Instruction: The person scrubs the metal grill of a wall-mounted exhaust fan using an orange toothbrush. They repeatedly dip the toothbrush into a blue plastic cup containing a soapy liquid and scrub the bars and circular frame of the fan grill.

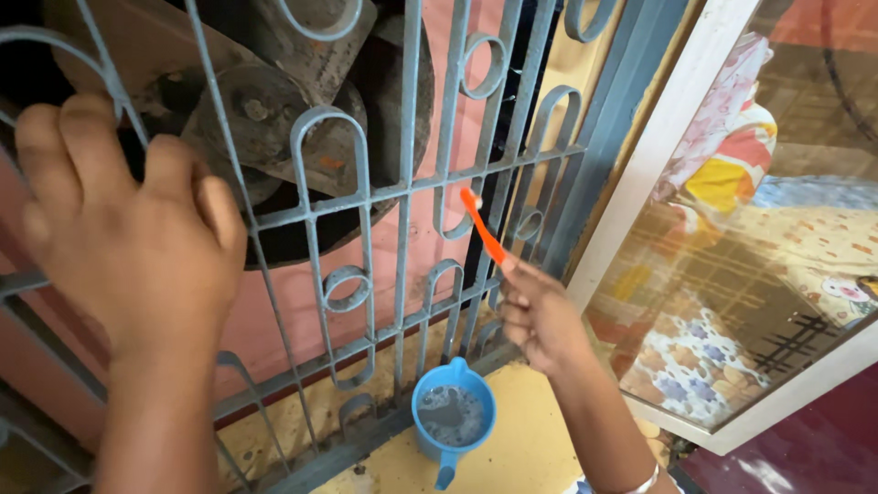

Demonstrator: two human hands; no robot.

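My left hand [128, 238] grips the blue window grille [402, 183]. My right hand [540, 316] pinches an orange toothbrush [482, 227], bristles against a bar. Blue mug [455, 416] of soapy water just below right hand.

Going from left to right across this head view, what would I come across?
Left hand gripping the blue-grey metal grille → blue mug of soapy water → orange toothbrush in the right hand → glass door.
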